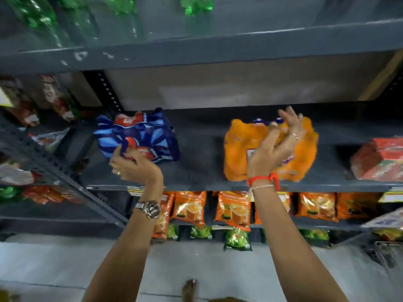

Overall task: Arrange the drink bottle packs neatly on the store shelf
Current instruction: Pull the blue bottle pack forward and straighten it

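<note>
- Grey shelf (200, 171): carries two wrapped bottle packs, well apart.
- Blue pack (139, 136): lies near the shelf's left upright, back from the front edge.
- Left hand (133, 166): fingers curled onto the blue pack's near end, gripping it; a watch (150, 209) on the wrist.
- Orange pack (270, 149): rests at the front edge, right of centre.
- Right hand (274, 147): over the orange pack, fingers spread and loose, not clasped; red thread (263, 178) at the wrist.
</note>
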`<action>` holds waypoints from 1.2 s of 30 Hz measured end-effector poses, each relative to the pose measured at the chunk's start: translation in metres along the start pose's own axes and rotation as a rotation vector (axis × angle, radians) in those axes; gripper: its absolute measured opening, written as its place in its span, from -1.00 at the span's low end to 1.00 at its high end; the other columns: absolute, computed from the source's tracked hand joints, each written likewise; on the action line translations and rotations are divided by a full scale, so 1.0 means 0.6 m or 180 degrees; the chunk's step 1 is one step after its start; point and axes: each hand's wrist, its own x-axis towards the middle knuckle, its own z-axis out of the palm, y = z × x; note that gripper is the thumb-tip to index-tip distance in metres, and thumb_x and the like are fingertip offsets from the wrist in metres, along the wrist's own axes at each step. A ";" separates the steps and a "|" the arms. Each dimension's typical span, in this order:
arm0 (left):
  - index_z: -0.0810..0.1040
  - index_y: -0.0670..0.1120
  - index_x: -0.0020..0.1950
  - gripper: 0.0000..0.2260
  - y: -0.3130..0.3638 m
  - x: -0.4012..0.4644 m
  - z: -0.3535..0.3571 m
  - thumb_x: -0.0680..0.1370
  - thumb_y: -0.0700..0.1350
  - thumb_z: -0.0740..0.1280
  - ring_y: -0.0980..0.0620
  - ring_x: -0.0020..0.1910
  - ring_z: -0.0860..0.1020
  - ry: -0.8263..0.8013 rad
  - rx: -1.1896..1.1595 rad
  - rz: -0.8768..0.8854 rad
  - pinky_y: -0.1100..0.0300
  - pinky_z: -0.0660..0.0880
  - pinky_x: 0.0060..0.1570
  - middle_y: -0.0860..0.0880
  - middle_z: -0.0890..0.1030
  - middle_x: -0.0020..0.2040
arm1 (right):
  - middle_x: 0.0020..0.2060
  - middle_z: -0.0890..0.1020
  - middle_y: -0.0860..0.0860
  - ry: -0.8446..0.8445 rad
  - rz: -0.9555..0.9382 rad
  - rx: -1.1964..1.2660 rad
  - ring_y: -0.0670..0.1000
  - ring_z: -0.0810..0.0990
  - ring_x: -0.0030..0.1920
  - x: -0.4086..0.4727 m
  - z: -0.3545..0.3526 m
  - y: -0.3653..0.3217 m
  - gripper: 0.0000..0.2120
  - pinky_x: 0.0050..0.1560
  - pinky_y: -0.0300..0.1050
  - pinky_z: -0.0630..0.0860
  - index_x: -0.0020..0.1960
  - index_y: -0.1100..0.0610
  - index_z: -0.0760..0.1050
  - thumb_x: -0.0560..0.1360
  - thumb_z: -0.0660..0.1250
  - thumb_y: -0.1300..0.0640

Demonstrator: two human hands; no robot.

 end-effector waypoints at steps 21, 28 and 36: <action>0.37 -0.09 0.42 -0.41 -0.068 0.307 0.005 0.44 0.06 0.40 -0.19 0.17 0.59 -0.3660 -0.0644 -0.1247 -0.10 0.55 0.16 -0.21 0.56 0.28 | -0.12 0.73 0.15 -0.2504 0.3137 0.0299 0.11 0.72 -0.16 -0.230 0.268 0.091 -0.47 -0.19 -0.07 0.64 0.11 0.15 0.61 0.47 0.14 -0.23; 0.41 -0.08 0.40 -0.30 -0.073 0.309 -0.015 0.31 0.18 0.38 -0.19 0.17 0.59 -0.3633 -0.0548 -0.1254 -0.12 0.54 0.19 -0.21 0.58 0.26 | 0.10 0.66 0.23 -0.2194 0.3018 0.0150 0.22 0.65 0.09 -0.260 0.243 0.075 -0.45 0.12 0.10 0.60 0.25 0.19 0.51 0.50 0.13 -0.20; 0.45 -0.11 0.34 -0.40 -0.089 0.312 -0.042 0.38 0.13 0.38 -0.09 -0.03 0.66 -0.3531 -0.0640 -0.1167 0.13 0.60 -0.18 -0.21 0.64 0.15 | 0.15 0.64 0.17 -0.2086 0.2811 -0.0023 0.16 0.65 0.12 -0.290 0.226 0.064 -0.47 0.17 0.12 0.59 0.28 0.14 0.47 0.52 0.09 -0.19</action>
